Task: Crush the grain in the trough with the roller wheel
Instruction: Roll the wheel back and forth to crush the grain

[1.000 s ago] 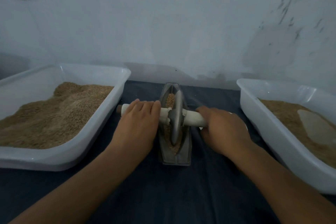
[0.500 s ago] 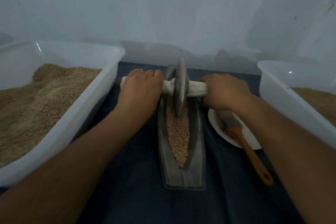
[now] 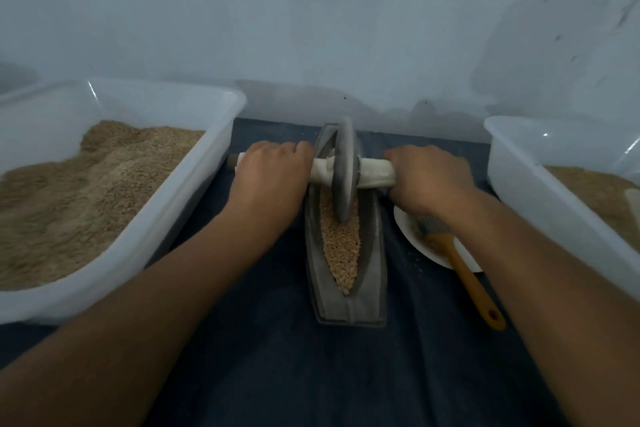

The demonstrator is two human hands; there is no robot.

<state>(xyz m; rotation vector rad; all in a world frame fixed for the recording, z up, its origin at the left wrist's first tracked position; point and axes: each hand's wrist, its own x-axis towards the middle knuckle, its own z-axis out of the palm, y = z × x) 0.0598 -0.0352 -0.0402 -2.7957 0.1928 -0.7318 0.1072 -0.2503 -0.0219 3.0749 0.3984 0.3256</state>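
Observation:
A grey boat-shaped trough [image 3: 372, 274] lies lengthwise on the dark cloth, with tan grain [image 3: 339, 246] filling its groove. The grey roller wheel [image 3: 343, 173] stands upright in the groove at the trough's far end. A white-wrapped axle handle [image 3: 375, 174] runs through the wheel. My left hand [image 3: 273, 180] grips the axle left of the wheel. My right hand [image 3: 427, 177] grips it on the right side. Grain under the wheel is hidden.
A white tub [image 3: 194, 204] heaped with grain stands at the left. Another white tub [image 3: 540, 198] with grain stands at the right. A white plate [image 3: 407, 229] holding a wooden-handled brush [image 3: 464, 270] lies right of the trough. A pale wall rises just behind.
Both hands have pushed the wheel from the trough's middle to its far end, uncovering the grain in the near half. My head has leaned forward and down, so the plate and brush came into view.

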